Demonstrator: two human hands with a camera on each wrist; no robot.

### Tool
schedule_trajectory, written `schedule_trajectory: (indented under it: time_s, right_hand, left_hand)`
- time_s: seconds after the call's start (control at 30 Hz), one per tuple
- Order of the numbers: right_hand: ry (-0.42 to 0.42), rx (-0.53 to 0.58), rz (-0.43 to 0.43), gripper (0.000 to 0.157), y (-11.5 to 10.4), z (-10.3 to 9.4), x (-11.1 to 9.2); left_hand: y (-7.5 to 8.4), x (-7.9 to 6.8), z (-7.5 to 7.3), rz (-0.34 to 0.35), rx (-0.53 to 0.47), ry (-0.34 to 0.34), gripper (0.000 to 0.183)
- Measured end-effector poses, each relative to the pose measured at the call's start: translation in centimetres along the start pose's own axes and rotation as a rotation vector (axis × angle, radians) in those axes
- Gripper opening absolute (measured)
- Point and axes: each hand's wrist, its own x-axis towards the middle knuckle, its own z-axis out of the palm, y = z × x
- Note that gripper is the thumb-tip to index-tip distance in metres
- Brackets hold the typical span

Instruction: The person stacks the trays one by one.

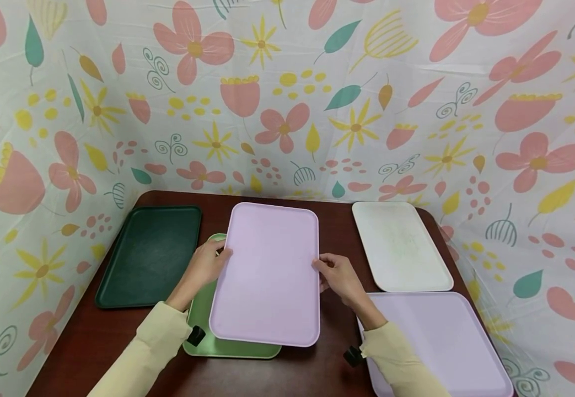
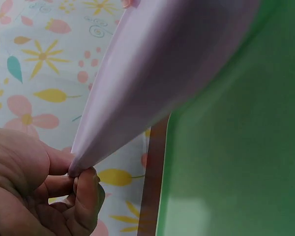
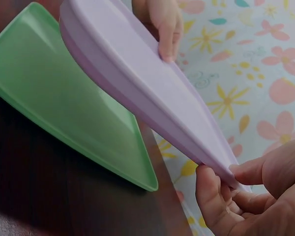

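Observation:
Both hands hold a small lilac tray (image 1: pixel 267 275) up over a light green tray (image 1: pixel 237 346). The left hand (image 1: pixel 205 266) pinches its left long edge, thumb on top and fingers beneath. On the opposite edge, the right hand (image 1: pixel 339 277) grips in the same way. In the right wrist view the lilac tray (image 3: pixel 137 64) is tilted and clear of the green tray (image 3: pixel 64 93), which lies on the table. The left wrist view shows the underside of the lilac tray (image 2: pixel 152 64) in shade, with the green tray (image 2: pixel 236 162) below it.
A dark green tray (image 1: pixel 153 256) lies at the left of the brown table (image 1: pixel 327 325). On the right, a white tray (image 1: pixel 401 245) lies behind a larger lilac tray (image 1: pixel 441 342), which the right forearm overlaps. Flower-patterned cloth (image 1: pixel 287 99) encloses the back and sides.

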Motion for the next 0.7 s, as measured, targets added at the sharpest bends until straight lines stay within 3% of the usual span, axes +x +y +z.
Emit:
schedule_trajectory:
  time_s: [0.27,0.7]
  right_hand:
    - [-0.018,-0.017,0.005,0.019,0.0,1.2,-0.2]
    - [0.002,-0.069,0.021,0.021,0.5,4.2,-1.2]
  left_hand:
    - [-1.5,-1.2,-0.3,-0.024,-0.027,0.012,0.037]
    - [-3.7,-2.8,-0.6,-0.122,-0.041,0.039,0.041]
